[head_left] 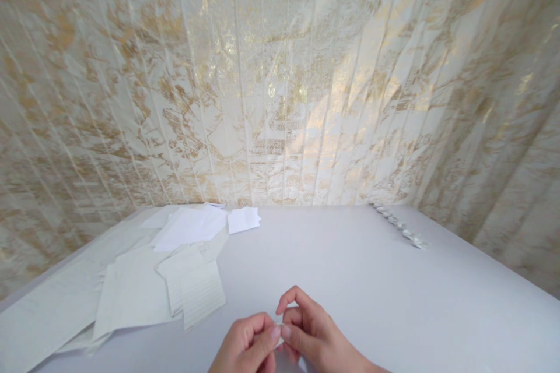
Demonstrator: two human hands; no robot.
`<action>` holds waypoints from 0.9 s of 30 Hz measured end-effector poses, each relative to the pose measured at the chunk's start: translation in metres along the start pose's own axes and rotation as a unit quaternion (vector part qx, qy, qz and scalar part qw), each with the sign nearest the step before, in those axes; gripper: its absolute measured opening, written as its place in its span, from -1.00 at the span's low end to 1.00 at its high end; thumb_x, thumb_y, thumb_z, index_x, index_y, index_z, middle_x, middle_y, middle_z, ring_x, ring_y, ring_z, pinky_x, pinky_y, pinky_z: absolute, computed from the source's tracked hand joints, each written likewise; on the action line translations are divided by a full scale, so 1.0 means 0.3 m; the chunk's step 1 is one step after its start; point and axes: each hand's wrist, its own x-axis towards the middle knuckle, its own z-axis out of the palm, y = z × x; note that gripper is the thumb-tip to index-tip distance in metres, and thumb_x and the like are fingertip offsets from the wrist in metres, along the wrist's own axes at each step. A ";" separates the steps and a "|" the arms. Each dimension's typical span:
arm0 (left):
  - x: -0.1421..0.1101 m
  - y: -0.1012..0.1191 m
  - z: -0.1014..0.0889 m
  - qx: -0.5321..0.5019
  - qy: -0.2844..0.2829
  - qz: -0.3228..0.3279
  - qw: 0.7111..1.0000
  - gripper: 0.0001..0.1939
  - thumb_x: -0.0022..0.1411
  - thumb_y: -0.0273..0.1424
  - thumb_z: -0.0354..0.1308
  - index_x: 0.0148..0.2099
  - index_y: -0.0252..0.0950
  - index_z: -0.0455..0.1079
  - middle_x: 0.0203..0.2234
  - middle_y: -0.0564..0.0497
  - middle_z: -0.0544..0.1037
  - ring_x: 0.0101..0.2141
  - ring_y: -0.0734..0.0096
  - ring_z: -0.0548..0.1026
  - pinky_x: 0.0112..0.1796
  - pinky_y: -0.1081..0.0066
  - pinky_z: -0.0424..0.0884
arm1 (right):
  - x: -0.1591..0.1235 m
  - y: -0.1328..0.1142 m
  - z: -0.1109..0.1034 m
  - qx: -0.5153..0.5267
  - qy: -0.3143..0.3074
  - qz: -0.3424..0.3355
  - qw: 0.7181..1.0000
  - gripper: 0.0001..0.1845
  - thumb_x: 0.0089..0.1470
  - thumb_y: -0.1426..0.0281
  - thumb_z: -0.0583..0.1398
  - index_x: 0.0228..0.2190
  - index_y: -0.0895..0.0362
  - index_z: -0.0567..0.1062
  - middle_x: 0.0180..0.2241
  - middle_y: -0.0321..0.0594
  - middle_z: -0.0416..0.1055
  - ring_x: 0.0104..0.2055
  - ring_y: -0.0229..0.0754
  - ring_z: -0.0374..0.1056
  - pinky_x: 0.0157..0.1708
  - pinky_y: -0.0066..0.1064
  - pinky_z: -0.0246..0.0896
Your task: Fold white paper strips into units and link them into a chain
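A small, white, folded-looking piece of paper (pixel 280 340) sits between the two hands, low in the view and just right of a scatter of sheets, above the near part of the table. Most of it is hidden by the thumbs, so its exact shape cannot be told. The left hand (pixel 250 342) pinches it between thumb and curled index finger, knuckles turned up, the other fingers tucked beneath. The right hand (pixel 312 332) pinches its other side with the thumb, whose tip almost meets the left one; its index finger arches up clear of the paper, and its remaining fingers bend inward underneath.

Under the hands spreads a smooth, matte, pale white tabletop (pixel 350 291). To the left, creased, ruled off-white paper pieces (pixel 202 291) overlap large, flat, off-white paper sheets (pixel 140 291), some with ragged edges. Farther back, brighter, plain white sheets (pixel 192 226) lie on the pile, and just beside them rests a small white paper stack (pixel 243 220) with uneven corners. Near the far right edge runs a slanting row of small, crumpled-looking whitish pieces (pixel 398 224). Behind the table hangs a pleated, cream curtain (pixel 280 81) with shiny gold and brown patterning.
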 end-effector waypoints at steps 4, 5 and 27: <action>0.007 0.013 -0.009 -0.002 0.006 0.005 1.000 -0.36 0.12 0.28 0.04 -0.46 -0.25 0.31 -0.81 0.20 0.26 -0.74 0.58 0.10 -0.65 0.49 -0.01 | 0.010 0.013 -0.005 0.030 0.013 0.007 0.999 -0.51 0.08 -0.05 0.26 -0.30 0.12 0.32 -0.60 -0.42 0.30 -0.60 -0.35 0.16 -0.51 -0.48 0.06; 0.007 0.017 -0.009 -0.005 0.010 0.007 1.000 -0.36 0.14 0.26 0.02 -0.46 -0.26 0.32 -0.81 0.21 0.26 -0.74 0.58 0.10 -0.64 0.49 0.00 | 0.013 0.017 -0.007 0.030 0.018 0.005 0.999 -0.51 0.09 -0.04 0.26 -0.32 0.13 0.33 -0.60 -0.41 0.30 -0.60 -0.35 0.16 -0.50 -0.47 0.07; -0.032 0.073 0.016 0.080 0.083 0.147 0.982 -0.61 0.29 0.02 0.07 -0.31 -0.21 0.35 -0.56 0.10 0.47 -0.48 0.35 0.44 -0.36 0.48 0.31 | -0.010 0.009 -0.009 -0.260 -0.012 -0.040 0.965 -0.72 0.29 0.16 0.03 -0.09 0.04 0.14 -0.48 -0.34 0.40 -0.49 -0.24 0.30 -0.43 -0.47 0.20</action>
